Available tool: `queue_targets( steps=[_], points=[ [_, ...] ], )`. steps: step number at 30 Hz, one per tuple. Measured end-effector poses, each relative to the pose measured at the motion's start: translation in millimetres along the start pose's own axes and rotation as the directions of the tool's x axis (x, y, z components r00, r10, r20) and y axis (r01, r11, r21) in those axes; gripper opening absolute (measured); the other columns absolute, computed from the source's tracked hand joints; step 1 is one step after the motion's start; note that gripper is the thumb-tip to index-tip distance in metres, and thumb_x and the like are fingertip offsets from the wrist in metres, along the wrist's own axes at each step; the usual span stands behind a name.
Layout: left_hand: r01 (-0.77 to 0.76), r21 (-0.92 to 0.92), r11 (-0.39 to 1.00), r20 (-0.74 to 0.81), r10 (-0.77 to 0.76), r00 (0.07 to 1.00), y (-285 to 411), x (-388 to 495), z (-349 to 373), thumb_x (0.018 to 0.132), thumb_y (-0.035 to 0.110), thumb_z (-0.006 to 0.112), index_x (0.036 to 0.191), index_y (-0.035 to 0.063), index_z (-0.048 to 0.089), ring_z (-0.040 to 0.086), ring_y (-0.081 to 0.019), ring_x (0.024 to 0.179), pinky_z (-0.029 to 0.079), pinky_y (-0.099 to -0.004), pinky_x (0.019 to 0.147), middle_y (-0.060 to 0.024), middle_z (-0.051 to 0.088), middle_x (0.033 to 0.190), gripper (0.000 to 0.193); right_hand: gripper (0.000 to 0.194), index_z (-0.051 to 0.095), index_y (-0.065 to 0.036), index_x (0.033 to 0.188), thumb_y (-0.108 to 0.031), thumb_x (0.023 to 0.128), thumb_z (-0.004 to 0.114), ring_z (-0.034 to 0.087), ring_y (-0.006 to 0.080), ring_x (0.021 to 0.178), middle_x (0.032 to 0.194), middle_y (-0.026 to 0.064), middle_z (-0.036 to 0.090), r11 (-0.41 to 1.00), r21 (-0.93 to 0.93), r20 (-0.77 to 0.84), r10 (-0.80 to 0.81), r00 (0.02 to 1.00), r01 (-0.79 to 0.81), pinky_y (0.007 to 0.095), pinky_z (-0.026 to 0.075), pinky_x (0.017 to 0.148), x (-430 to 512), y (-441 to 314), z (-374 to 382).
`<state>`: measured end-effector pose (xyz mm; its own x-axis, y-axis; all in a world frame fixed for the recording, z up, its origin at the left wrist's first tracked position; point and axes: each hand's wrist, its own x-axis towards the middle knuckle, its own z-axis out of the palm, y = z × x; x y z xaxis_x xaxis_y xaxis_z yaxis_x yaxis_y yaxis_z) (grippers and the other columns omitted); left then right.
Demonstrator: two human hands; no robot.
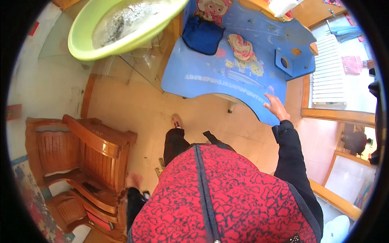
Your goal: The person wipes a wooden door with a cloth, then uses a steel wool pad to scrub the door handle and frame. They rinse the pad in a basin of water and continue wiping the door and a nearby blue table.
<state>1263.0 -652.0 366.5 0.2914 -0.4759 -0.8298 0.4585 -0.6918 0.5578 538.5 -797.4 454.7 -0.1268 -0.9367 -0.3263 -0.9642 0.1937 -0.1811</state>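
Observation:
My right hand [276, 108] is over the right front corner of a blue children's desk [194, 73], its fingers apart and nothing in it; whether it touches the top I cannot tell. Low at my left side, my left hand [134, 179] is blurred, near a wooden chair [100, 145], and its fingers cannot be made out. On the desk lie a dark blue cloth [202, 36] and a crumpled pink and cream cloth [241, 48]. A green basin [82, 42] with cloudy water and something dark in it stands at the upper left.
Under the basin is a glass-topped table [130, 65]. More wooden seating [65, 209] stands at the lower left. A white radiator [328, 73] is at the right, beside a wooden-framed opening [337, 115]. My foot in a shoe [175, 121] is on the tan floor [146, 112].

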Motion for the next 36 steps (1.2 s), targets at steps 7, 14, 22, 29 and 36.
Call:
queue_targets(
  steps=[7,14,22,29,36],
  points=[
    [0.376,-0.134,0.917,-0.195,-0.396,0.897,-310,-120,-76,0.096,0.032,0.049,0.128,0.0121,0.047,0.058,-0.0270,0.101,0.051,-0.0412,0.083,-0.0095,0.057,0.115,0.038,0.069,0.044,-0.008,0.138,-0.026,0.079,0.074,0.039,0.0378,0.131,0.143,0.0203,0.041,0.996,0.017,0.001,-0.091,0.996,0.091,0.0448,0.034,0.107,-55,77,76],
    [0.216,-0.268,0.939,-0.065,-0.241,0.968,-329,-180,-27,0.094,0.024,0.054,0.133,0.0117,0.042,0.062,-0.0316,0.105,0.055,-0.0435,0.085,-0.0131,0.057,0.120,0.042,0.080,0.031,-0.007,0.145,-0.024,0.080,0.074,0.032,0.0382,0.135,0.149,0.0198,0.032,0.973,-0.114,0.021,-0.198,0.980,0.199,0.0480,0.029,0.109,-69,101,123],
    [0.106,-0.177,0.978,-0.219,-0.144,0.965,-284,-229,14,0.095,0.022,0.052,0.135,0.0106,0.038,0.060,-0.0323,0.109,0.054,-0.0448,0.086,-0.0157,0.056,0.125,0.044,0.085,0.024,0.001,0.145,-0.012,0.077,0.074,0.031,0.0412,0.134,0.149,0.0253,0.024,0.962,-0.137,0.007,-0.238,0.971,0.237,0.0461,0.030,0.110,-67,113,144],
    [0.099,-0.332,0.938,-0.275,-0.196,0.941,-371,-277,-23,0.095,0.021,0.052,0.136,0.0128,0.037,0.059,-0.0349,0.110,0.053,-0.0467,0.088,-0.0161,0.053,0.128,0.044,0.081,0.027,0.004,0.143,-0.014,0.078,0.074,0.033,0.0450,0.132,0.147,0.0291,0.027,0.947,-0.217,0.034,-0.237,0.971,0.239,0.0465,0.030,0.111,-59,118,152],
    [0.292,-0.399,0.869,-0.274,-0.417,0.867,-457,-274,-68,0.093,0.023,0.052,0.135,0.0165,0.038,0.058,-0.0374,0.110,0.053,-0.0497,0.084,-0.0122,0.056,0.121,0.045,0.079,0.031,0.001,0.142,-0.017,0.077,0.074,0.040,0.0427,0.126,0.147,0.0257,0.029,0.949,-0.243,0.069,-0.192,0.979,0.203,0.0471,0.039,0.103,-61,112,137]
  ],
)
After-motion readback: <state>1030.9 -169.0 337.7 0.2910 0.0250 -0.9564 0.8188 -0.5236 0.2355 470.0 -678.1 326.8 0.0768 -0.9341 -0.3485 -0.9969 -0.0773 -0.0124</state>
